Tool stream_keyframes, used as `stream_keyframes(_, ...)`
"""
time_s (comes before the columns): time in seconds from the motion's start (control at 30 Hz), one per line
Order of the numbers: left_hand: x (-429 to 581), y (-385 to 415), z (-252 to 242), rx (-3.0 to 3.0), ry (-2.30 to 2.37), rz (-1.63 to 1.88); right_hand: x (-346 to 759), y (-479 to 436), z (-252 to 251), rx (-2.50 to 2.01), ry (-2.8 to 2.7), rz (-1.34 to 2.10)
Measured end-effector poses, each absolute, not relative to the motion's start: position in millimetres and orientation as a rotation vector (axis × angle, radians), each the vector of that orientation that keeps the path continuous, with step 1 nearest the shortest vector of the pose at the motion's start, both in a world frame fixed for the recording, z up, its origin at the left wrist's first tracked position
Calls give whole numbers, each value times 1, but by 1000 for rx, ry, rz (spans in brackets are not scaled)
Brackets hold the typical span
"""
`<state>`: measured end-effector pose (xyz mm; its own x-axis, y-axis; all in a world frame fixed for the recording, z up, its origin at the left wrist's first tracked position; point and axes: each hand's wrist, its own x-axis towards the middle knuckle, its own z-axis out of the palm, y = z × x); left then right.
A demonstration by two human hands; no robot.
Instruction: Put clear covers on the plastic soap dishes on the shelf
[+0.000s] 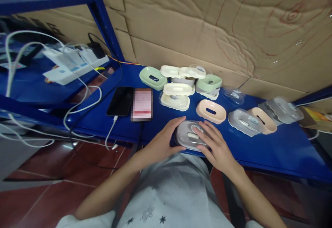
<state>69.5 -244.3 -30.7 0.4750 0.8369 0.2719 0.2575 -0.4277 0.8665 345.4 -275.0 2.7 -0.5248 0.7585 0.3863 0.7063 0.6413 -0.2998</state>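
Note:
A grey soap box with a clear lid sits at the front edge of the blue shelf, close to my body. My left hand curves round its left side, thumb near the front and fingers at the back. My right hand holds its right side, with fingers laid across the lid's top. Just behind it lies a peach soap dish part with a slot. To the right rest a lidded grey soap box and another peach part.
Cream parts, a green part and a clear lid lie further back. Grey pieces are stacked at right. Two phones lie left, near white cables and a power strip. Cardboard stands behind.

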Motion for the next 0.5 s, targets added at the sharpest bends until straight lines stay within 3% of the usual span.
stream_keyframes(0.5,69,-245,-28,2094,887,862,336,-287,-20,-1173,-2398,-107)
